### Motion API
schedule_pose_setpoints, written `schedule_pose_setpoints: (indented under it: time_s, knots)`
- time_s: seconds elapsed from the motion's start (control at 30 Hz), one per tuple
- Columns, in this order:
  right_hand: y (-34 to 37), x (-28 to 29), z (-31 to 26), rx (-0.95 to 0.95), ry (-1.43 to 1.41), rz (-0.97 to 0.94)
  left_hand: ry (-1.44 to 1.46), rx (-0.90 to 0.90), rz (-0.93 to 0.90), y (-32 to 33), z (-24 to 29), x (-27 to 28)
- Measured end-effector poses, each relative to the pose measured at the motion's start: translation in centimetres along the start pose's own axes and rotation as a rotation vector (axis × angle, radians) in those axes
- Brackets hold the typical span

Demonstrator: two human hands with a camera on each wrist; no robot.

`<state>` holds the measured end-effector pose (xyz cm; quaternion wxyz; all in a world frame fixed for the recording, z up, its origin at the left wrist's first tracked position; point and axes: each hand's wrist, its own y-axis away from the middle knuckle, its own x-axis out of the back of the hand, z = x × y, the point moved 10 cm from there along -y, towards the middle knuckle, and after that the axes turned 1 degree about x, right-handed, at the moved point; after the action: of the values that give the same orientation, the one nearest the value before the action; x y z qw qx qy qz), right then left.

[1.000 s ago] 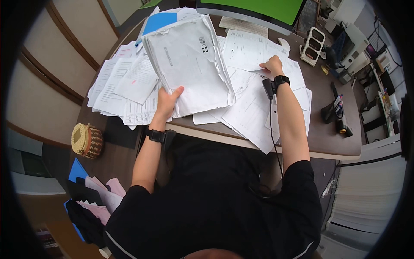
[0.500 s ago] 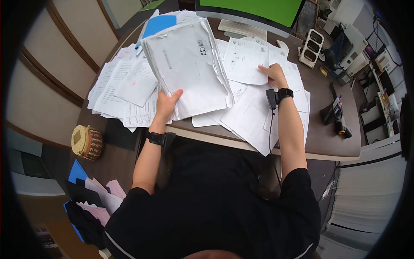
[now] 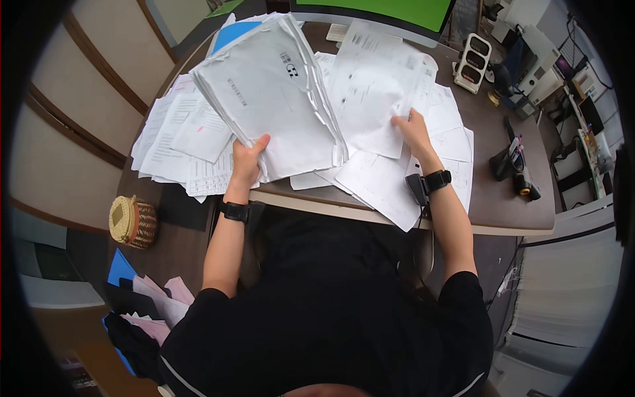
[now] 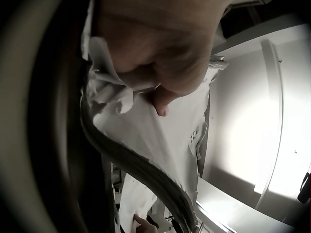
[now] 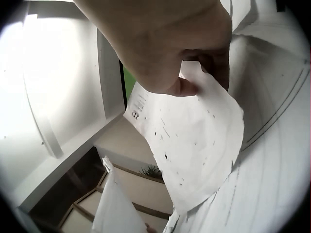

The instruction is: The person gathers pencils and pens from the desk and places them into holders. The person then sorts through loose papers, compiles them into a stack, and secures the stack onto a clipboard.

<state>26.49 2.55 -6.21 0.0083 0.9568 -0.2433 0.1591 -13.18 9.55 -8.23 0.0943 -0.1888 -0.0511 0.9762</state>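
The left hand (image 3: 247, 161) grips the lower left edge of a thick stack of white envelopes (image 3: 271, 99), its thumb lying across the top one. In the left wrist view that hand (image 4: 155, 53) covers part of the stack (image 4: 146, 126), whose layered edge curves below. To the right, the right hand (image 3: 415, 135) pinches a printed white sheet (image 3: 370, 92) by its lower right part, lifted over other papers. The right wrist view has the thumb of the right hand (image 5: 170, 48) on the near edge of the sheet (image 5: 194, 141); some fingers are hidden.
Loose papers (image 3: 198, 129) spread over the desk on both sides. A monitor (image 3: 377, 13) stands at the back, a power strip (image 3: 473, 63) and pen holder (image 3: 508, 162) at the right. A woven basket (image 3: 132, 221) sits at the left, above folders (image 3: 120, 268).
The right hand has picked up the printed sheet and raised it beside the stack, moving slightly left and nearer the body. The left hand and stack have shifted a little left.
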Motion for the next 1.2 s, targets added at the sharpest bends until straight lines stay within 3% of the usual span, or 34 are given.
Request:
schedule_pose_setpoints:
  time_s: [0.03, 0.1, 0.2, 0.27, 0.3, 0.37, 0.47, 0.6, 0.67, 0.9, 1.0, 1.07, 1.2]
  knots:
    - [0.2, -0.3, 1.2, -0.115, 0.185, -0.061, -0.004, 0.000, -0.009, -0.1, -0.1, -0.1]
    - [-0.4, -0.3, 2.7, -0.163, 0.032, -0.039, -0.040, -0.009, 0.013, -0.1, 0.2, 0.1]
    - [-0.6, -0.6, 3.6, -0.083, -0.048, -0.044, -0.051, -0.002, 0.004, -0.1, -0.1, 0.2]
    - [-1.1, 0.0, 2.1, 0.160, -0.029, 0.059, -0.064, -0.014, 0.005, -0.4, 0.1, 0.0]
    - [-1.0, 0.0, 2.1, 0.154, -0.033, 0.064, -0.076, -0.016, 0.016, -0.2, 0.1, 0.1]
    - [-0.4, 0.1, 1.9, 0.151, -0.396, 0.040, -0.077, -0.008, 0.002, 0.0, -0.1, 0.3]
    - [-0.4, 0.5, 2.6, 0.007, -0.440, 0.058, -0.065, -0.018, 0.001, -0.3, 0.0, 0.1]
    - [0.1, -0.4, 1.7, 0.003, -0.392, 0.002, -0.069, -0.012, -0.007, -0.2, -0.1, 0.2]
    - [-0.9, -0.2, 2.4, 0.052, -0.127, 0.044, -0.072, -0.017, 0.001, -0.3, 0.1, 0.1]
    - [-0.6, 0.2, 1.2, 0.197, -0.136, 0.055, -0.092, -0.011, 0.007, -0.2, 0.0, 0.1]
    - [-0.1, -0.2, 1.5, 0.114, -0.337, -0.012, -0.088, -0.018, -0.013, -0.1, 0.0, 0.0]
    - [-0.7, 0.4, 2.2, 0.047, -0.374, 0.092, -0.087, -0.027, -0.006, -0.2, 0.2, -0.1]
    - [-0.3, 0.0, 2.6, -0.048, -0.215, 0.055, -0.080, -0.041, -0.027, 0.1, 0.6, -0.5]
